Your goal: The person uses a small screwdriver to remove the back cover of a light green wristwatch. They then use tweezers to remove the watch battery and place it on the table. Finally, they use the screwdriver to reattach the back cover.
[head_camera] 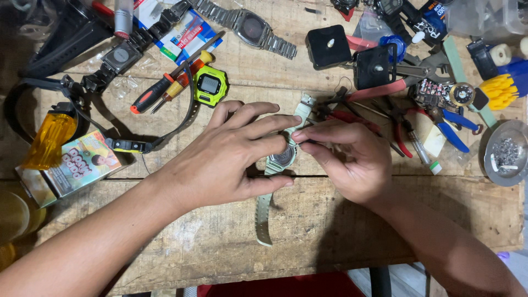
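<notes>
I see a worn plank workbench [341,220] filling the frame, cluttered along the top half. Both forearms come in from the bottom corners and meet at centre.

My left hand [225,157] sits centre-left, fingers curled over a pale green plastic-strap wristwatch [281,158]: thumb under the case, index and middle fingers laid across its top. Gripping it. My right hand [352,159] sits centre-right, thumb and index pinched together at the case's right edge; I cannot tell whether anything small is between them.

The watch lies face down at dead centre, one strap running up toward the top, the other trailing down to the lower centre of the bench.

Left edge: an amber translucent plastic block [48,140] above a colourful printed cardboard box [71,168]. Upper left: a black digital watch with a yellow-green bezel [210,85], just beside an orange-and-black handled screwdriver [157,92]. Top centre: a steel-bracelet watch [250,28]. Upper right: two black square clock movements [328,47], red-handled pliers [385,124], blue-handled pliers [454,129]. Right edge: a small round metal dish [506,154] holding tiny parts.
</notes>
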